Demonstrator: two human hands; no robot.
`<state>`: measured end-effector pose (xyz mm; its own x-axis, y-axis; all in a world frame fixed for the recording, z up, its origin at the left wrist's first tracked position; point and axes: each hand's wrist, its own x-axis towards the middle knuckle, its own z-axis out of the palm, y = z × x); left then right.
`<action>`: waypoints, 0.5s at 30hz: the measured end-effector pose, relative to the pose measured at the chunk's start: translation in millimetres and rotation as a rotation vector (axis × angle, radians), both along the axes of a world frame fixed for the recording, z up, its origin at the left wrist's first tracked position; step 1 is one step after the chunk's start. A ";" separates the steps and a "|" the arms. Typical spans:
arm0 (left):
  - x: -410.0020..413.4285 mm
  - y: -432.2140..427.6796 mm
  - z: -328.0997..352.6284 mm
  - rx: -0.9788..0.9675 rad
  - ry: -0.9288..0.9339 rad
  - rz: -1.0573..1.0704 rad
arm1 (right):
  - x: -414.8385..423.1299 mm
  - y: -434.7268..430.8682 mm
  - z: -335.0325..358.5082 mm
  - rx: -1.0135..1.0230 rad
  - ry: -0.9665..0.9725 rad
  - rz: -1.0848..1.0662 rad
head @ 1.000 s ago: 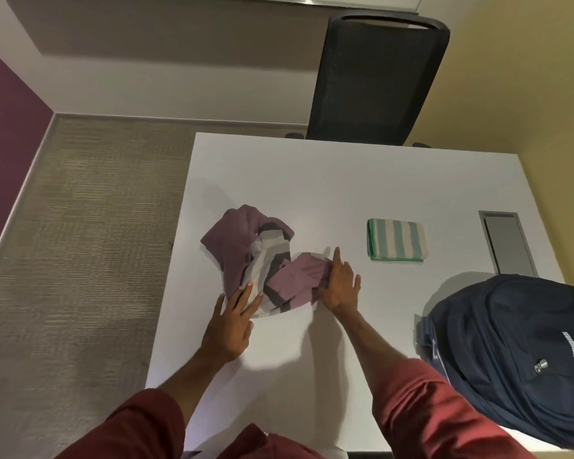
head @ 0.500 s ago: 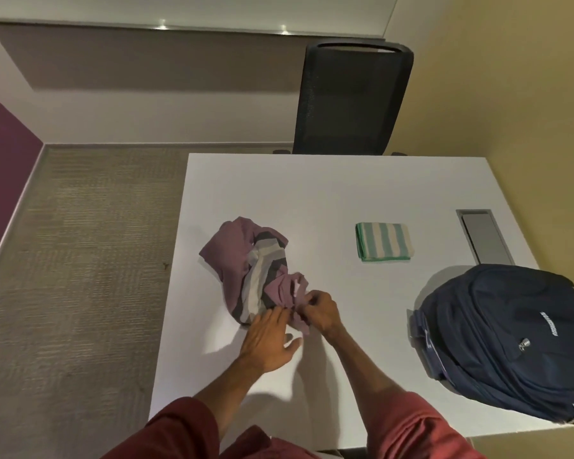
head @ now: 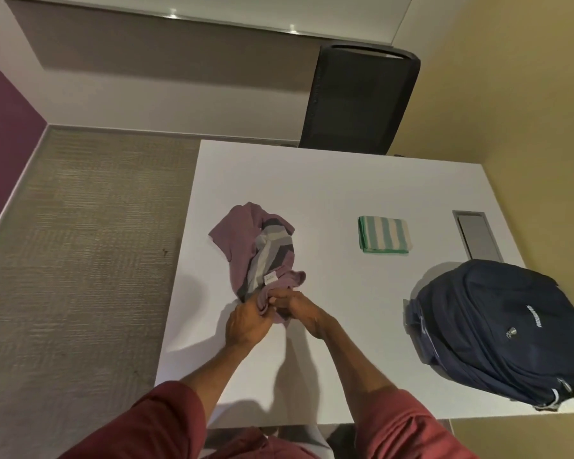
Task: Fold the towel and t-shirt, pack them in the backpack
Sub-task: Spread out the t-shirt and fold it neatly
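A crumpled purple t-shirt [head: 246, 246] with grey and white stripes lies on the left half of the white table [head: 345, 180]. My left hand [head: 247, 321] and my right hand [head: 295, 308] meet at its near end, and both grip the bunched purple fabric there, just below a small white label. A folded towel [head: 383, 238] with green and white stripes rests flat to the right of the shirt, apart from both hands. The dark blue backpack [head: 507, 329] lies at the table's near right corner, closed as far as I can tell.
A black mesh chair [head: 358, 101] stands behind the table's far edge. A grey cable hatch [head: 476, 236] is set into the table at the right, beyond the backpack. Carpeted floor [head: 80, 260] runs along the table's left side.
Both hands moved from lying flat on the shirt's near edge to meeting together and gripping its bunched near end. The shirt has been gathered into a narrower heap.
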<state>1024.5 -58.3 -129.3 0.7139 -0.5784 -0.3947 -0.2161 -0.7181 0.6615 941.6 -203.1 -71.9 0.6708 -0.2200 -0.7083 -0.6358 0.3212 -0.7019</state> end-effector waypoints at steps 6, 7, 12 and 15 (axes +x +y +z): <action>9.5 23.2 -4.0 0.016 0.019 0.065 | -10.4 16.8 -26.1 -0.306 0.065 -0.186; 11.6 27.4 -5.4 0.008 0.000 0.068 | -11.8 17.8 -29.6 -0.374 0.089 -0.263; 19.8 47.9 -6.9 -0.045 -0.045 0.042 | -6.4 25.0 -32.0 -0.635 0.268 -0.259; 23.8 56.6 -11.2 -0.080 -0.064 0.005 | 3.6 30.4 -42.4 -0.690 0.372 0.040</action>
<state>1048.3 -1.7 -140.5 0.7390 -0.6031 -0.3004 -0.2568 -0.6643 0.7020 945.2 -172.7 -114.3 0.4330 -0.6726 -0.6001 -0.8700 -0.1379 -0.4733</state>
